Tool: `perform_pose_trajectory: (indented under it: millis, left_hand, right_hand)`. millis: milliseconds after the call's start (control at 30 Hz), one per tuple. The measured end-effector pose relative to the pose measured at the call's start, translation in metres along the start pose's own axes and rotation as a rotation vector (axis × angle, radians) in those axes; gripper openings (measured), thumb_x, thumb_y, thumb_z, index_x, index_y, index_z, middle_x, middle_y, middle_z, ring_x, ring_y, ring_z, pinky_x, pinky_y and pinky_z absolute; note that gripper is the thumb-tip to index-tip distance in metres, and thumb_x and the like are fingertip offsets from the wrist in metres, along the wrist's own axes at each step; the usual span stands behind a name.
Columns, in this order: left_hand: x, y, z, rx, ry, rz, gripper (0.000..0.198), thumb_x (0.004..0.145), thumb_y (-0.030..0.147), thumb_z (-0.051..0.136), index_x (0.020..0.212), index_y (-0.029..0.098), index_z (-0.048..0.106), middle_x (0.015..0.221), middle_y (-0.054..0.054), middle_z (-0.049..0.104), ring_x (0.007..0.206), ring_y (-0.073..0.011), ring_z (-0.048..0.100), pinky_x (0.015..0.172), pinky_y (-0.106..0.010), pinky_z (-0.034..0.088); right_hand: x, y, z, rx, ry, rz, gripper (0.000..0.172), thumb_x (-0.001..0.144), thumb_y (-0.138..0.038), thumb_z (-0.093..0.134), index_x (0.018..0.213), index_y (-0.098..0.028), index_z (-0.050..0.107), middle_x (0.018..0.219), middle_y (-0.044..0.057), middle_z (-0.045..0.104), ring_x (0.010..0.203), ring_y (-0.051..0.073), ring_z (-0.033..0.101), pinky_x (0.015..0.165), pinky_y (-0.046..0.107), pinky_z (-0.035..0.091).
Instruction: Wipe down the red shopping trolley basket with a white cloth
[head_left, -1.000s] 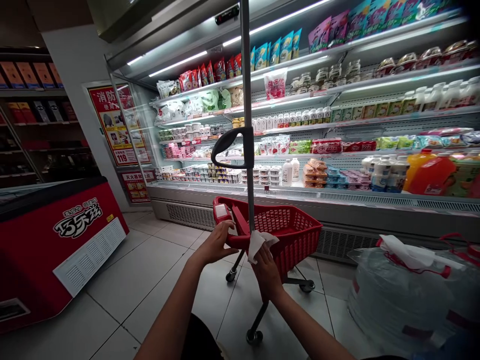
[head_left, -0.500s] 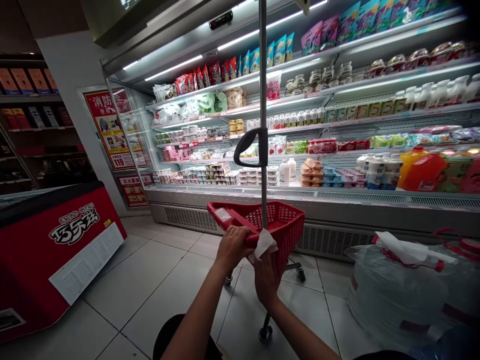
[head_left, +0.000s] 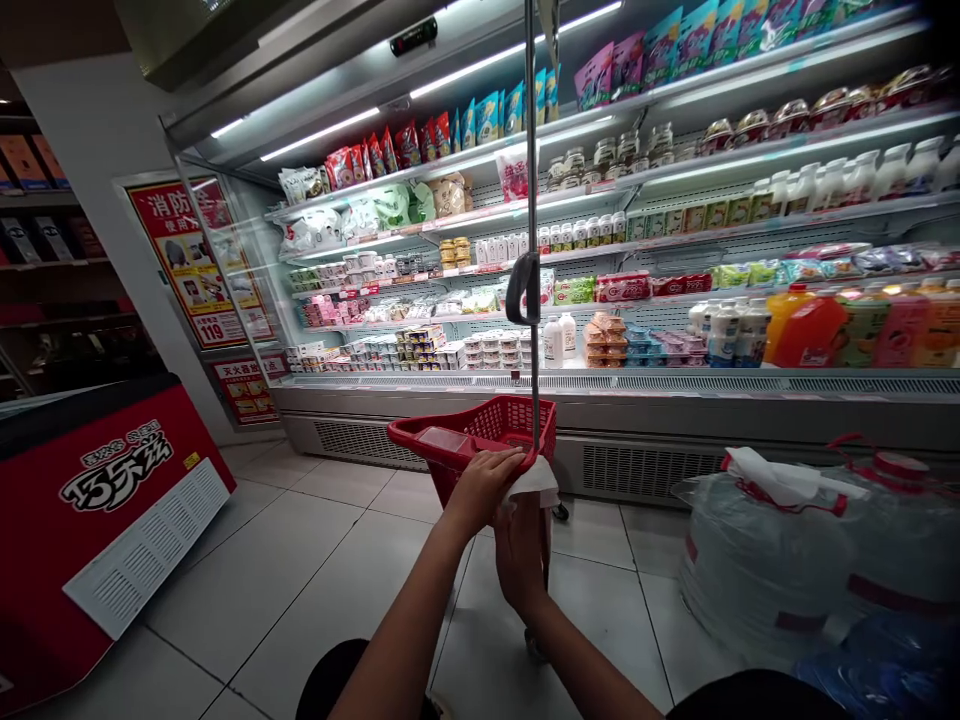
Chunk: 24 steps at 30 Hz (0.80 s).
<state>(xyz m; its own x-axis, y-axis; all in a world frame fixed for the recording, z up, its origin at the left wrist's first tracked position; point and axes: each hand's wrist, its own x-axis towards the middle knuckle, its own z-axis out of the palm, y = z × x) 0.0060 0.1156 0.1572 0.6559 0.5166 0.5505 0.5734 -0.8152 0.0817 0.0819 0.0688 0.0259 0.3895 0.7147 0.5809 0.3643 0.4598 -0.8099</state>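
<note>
A red plastic basket [head_left: 450,445] on a wheeled frame stands in front of me, with a tall metal pole [head_left: 532,180] rising beside it and a dark loop handle [head_left: 523,288] on the pole. My left hand [head_left: 484,488] is closed over the near rim of the basket. A white cloth or tissue [head_left: 534,484] lies over the near corner, close to the pole's foot. Below it my right hand [head_left: 521,555] presses the white piece against the basket's near side, its fingertips covered by it.
A lit chiller [head_left: 450,400] full of dairy goods and drinks runs across the back. At left stands a red freezer [head_left: 150,530]. Large wrapped water bottles [head_left: 765,570] sit on the tiled floor [head_left: 300,580] at right.
The basket and pole have turned, so the loop handle looks narrower. My left hand has moved right along the rim, closer to the white piece. The whole view has shifted slightly.
</note>
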Motion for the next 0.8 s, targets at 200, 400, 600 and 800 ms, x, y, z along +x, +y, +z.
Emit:
perform_pose_trajectory:
  millis: [200,400,600,800]
  left_hand:
    - [0.008,0.022,0.006,-0.056,0.039,0.037,0.044,0.1,0.018,0.061,0.144,0.026,0.06,0.141,-0.007,0.069,0.129,-0.0241,0.066,0.112,-0.044,0.051]
    - [0.012,0.024,0.008,0.001,0.021,-0.003,0.046,0.099,0.015,0.06,0.144,0.025,0.059,0.146,-0.007,0.065,0.132,-0.0246,0.064,0.113,-0.044,0.05]
    - [0.009,0.016,0.007,-0.019,0.038,-0.013,0.042,0.099,0.016,0.061,0.14,0.025,0.062,0.143,-0.008,0.068,0.128,-0.0255,0.066,0.11,-0.046,0.052]
    - [0.006,0.013,0.006,-0.006,0.038,-0.036,0.046,0.098,0.013,0.06,0.142,0.026,0.061,0.143,-0.008,0.067,0.129,-0.0264,0.065,0.11,-0.048,0.053]
  right_hand:
    - [0.045,-0.017,-0.019,0.051,0.156,-0.01,0.073,0.11,-0.054,0.028,0.169,-0.026,-0.005,0.177,0.006,-0.005,0.163,0.027,-0.002,0.131,0.062,0.005]
    - [0.015,-0.02,-0.019,0.073,0.059,-0.028,0.069,0.111,-0.048,0.029,0.169,-0.032,-0.006,0.177,0.002,-0.007,0.163,0.024,0.0,0.131,0.059,0.01]
    - [0.043,-0.013,-0.017,0.156,0.07,0.062,0.073,0.109,-0.056,0.026,0.17,-0.026,0.0,0.178,0.005,-0.002,0.163,0.025,0.001,0.132,0.055,0.007]
    - [0.025,-0.016,-0.007,0.188,0.072,0.072,0.074,0.109,-0.055,0.031,0.17,-0.028,-0.001,0.178,0.005,-0.001,0.163,0.024,0.002,0.132,0.056,0.01]
